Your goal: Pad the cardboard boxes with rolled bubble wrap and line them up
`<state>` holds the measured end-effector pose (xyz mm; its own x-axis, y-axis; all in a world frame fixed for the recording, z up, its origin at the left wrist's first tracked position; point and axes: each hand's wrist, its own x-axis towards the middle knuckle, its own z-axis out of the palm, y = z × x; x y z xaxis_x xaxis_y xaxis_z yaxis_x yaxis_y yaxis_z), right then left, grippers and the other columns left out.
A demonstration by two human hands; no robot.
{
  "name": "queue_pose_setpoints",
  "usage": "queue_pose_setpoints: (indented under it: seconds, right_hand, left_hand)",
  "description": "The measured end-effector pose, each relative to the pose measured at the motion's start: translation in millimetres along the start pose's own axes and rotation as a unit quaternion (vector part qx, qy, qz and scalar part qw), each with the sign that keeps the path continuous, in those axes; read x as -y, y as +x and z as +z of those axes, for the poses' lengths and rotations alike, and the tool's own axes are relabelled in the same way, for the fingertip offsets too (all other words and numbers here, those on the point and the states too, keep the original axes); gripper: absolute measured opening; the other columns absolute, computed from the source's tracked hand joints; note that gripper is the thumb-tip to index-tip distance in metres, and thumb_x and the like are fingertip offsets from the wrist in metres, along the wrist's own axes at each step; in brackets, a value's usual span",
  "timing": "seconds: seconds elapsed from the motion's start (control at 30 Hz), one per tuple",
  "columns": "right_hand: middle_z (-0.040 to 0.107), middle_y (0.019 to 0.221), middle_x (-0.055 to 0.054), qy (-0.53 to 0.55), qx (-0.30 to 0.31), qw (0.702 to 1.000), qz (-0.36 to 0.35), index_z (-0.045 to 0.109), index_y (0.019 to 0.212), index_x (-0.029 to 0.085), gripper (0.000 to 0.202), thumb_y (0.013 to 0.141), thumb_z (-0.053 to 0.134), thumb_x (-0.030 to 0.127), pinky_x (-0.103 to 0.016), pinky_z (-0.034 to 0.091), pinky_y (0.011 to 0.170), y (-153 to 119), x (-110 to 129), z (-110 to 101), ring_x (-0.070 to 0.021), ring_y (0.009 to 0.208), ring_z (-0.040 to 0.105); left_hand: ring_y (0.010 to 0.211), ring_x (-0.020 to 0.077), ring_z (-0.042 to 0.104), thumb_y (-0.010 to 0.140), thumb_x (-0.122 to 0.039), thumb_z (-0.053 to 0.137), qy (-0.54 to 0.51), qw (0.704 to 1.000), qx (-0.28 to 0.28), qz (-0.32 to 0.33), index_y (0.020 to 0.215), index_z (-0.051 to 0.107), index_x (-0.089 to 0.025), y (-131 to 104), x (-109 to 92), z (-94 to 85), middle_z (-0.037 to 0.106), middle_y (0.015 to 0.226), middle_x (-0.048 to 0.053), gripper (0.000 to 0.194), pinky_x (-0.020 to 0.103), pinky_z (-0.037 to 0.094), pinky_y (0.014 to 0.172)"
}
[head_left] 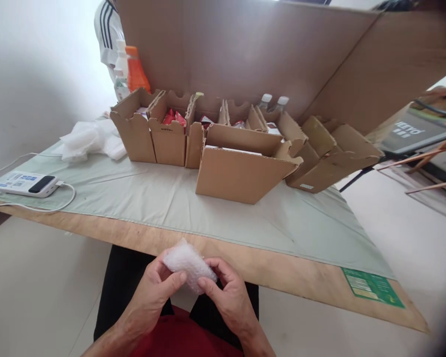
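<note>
Gripping a bubble-wrapped bundle point(189, 265), left hand point(152, 292) and right hand point(228, 295) have fingers clamped on it, near the bench point(171, 240) edge; contents probably hidden.

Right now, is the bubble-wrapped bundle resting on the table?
No, the bubble-wrapped bundle is held between the left hand and right hand, below and in front of the table edge.

A small white bubble-wrap bundle point(189, 265), crumpled and lumpy, sits pinched between my fingers point(178, 280), just below the near edge of the surface point(245, 263).
</note>
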<state>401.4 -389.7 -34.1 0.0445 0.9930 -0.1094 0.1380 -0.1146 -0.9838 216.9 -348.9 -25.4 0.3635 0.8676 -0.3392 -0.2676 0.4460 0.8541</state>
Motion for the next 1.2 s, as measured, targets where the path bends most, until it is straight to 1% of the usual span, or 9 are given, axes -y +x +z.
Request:
queue_pose_setpoints:
  seconds: [0.1, 0.3, 0.47, 0.63, 0.73, 0.83, 1.0, 1.13, 1.2]
  right_hand:
    - [0.067, 0.083, -0.001, 0.018, -0.021, 0.999, -0.015, 0.069, 0.094, 0.02, 0.021, 0.085, 0.07, 0.039, -0.028, 0.051, 0.068, 3.5, -1.4, -0.1, -0.0164, 0.074, 0.059]
    - [0.059, 0.074, 0.003, -0.002, 0.025, 0.999, -0.022, 0.064, 0.084, 0.019, 0.019, 0.078, 0.073, 0.036, -0.024, 0.04, 0.059, 12.3, 6.3, -3.1, -0.0121, 0.064, 0.049]
    - [0.06, 0.077, 0.002, -0.013, 0.031, 0.999, -0.017, 0.066, 0.086, 0.02, 0.02, 0.076, 0.074, 0.034, -0.024, 0.04, 0.061, 7.2, 4.4, -3.2, -0.013, 0.068, 0.051]
    - [0.068, 0.124, -0.01, 0.091, 0.068, 0.993, -0.02, 0.061, 0.133, 0.022, 0.069, 0.075, 0.083, 0.053, -0.039, 0.047, 0.098, -13.0, -7.9, -7.9, -0.0263, 0.112, 0.062]
    - [0.065, 0.134, -0.014, 0.225, 0.087, 0.971, -0.007, 0.051, 0.143, 0.024, 0.09, 0.069, 0.088, 0.06, -0.044, 0.046, 0.104, -26.2, -14.7, -3.0, -0.0295, 0.12, 0.063]
    - [0.071, 0.125, -0.011, 0.332, 0.055, 0.941, -0.008, 0.056, 0.136, 0.025, 0.082, 0.068, 0.09, 0.057, -0.041, 0.05, 0.099, -35.6, -18.0, 5.1, -0.0265, 0.11, 0.068]
    - [0.076, 0.102, -0.006, 0.3, -0.016, 0.954, -0.013, 0.071, 0.112, 0.022, 0.044, 0.079, 0.084, 0.049, -0.029, 0.052, 0.084, -44.8, -16.6, 4.0, -0.0188, 0.093, 0.068]
    - [0.077, 0.101, -0.005, 0.263, -0.07, 0.962, -0.003, 0.073, 0.109, 0.024, 0.037, 0.083, 0.081, 0.048, -0.026, 0.052, 0.079, -51.2, -14.4, -13.2, -0.0174, 0.089, 0.066]
    - [0.077, 0.101, -0.005, 0.244, -0.097, 0.965, 0.003, 0.074, 0.11, 0.024, 0.037, 0.083, 0.081, 0.049, -0.027, 0.052, 0.08, -53.4, -14.8, -25.3, -0.0183, 0.09, 0.066]
  left_hand:
    - [0.103, 0.0261, 0.072, 0.079, -0.048, 0.083, 0.048, 0.999, -0.004, -0.01, 0.119, 0.069, -0.017, -3.9, 3.6, -1.3, 0.078, 0.109, 0.01, 0.052, 0.037, 0.056, 0.091]
    - [0.104, 0.0272, 0.071, 0.068, -0.053, 0.088, 0.065, 0.995, -0.072, 0.003, 0.138, 0.053, -0.014, -7.4, 0.7, -3.6, 0.076, 0.118, 0.013, 0.087, 0.036, 0.056, 0.089]
    - [0.085, 0.021, 0.068, 0.069, -0.047, 0.087, 0.07, 0.994, -0.078, 0.011, 0.12, 0.064, -0.014, -14.5, 2.7, 0.0, 0.076, 0.094, 0.007, 0.065, 0.03, 0.055, 0.078]
    - [0.085, 0.0203, 0.067, 0.069, -0.042, 0.089, -0.005, 0.997, -0.074, 0.03, 0.118, 0.066, -0.015, -18.1, 7.1, 1.7, 0.075, 0.096, 0.007, 0.061, 0.031, 0.056, 0.079]
    - [0.088, 0.0202, 0.067, 0.071, -0.04, 0.09, -0.038, 0.997, -0.058, 0.039, 0.118, 0.066, -0.017, -18.7, 8.1, 3.7, 0.075, 0.105, 0.008, 0.057, 0.032, 0.056, 0.081]
    - [0.092, 0.021, 0.068, 0.073, -0.039, 0.089, -0.047, 0.997, -0.039, 0.039, 0.118, 0.067, -0.017, -19.9, 13.0, 8.1, 0.075, 0.11, 0.009, 0.054, 0.032, 0.055, 0.082]
    - [0.1, 0.0252, 0.07, 0.08, -0.044, 0.082, 0.004, 1.0, 0.012, 0.019, 0.122, 0.065, -0.017, -20.5, 22.9, 10.7, 0.075, 0.114, 0.012, 0.052, 0.035, 0.055, 0.086]
    - [0.116, 0.0293, 0.067, 0.085, -0.046, 0.075, 0.159, 0.977, 0.018, 0.139, 0.134, 0.057, -0.022, -9.5, 4.8, 3.2, 0.069, 0.129, 0.014, 0.057, 0.042, 0.054, 0.097]
    - [0.12, 0.0291, 0.064, 0.089, -0.04, 0.07, 0.281, 0.924, -0.013, 0.258, 0.14, 0.053, -0.027, 3.7, -19.4, 5.0, 0.064, 0.137, 0.012, 0.055, 0.046, 0.053, 0.1]
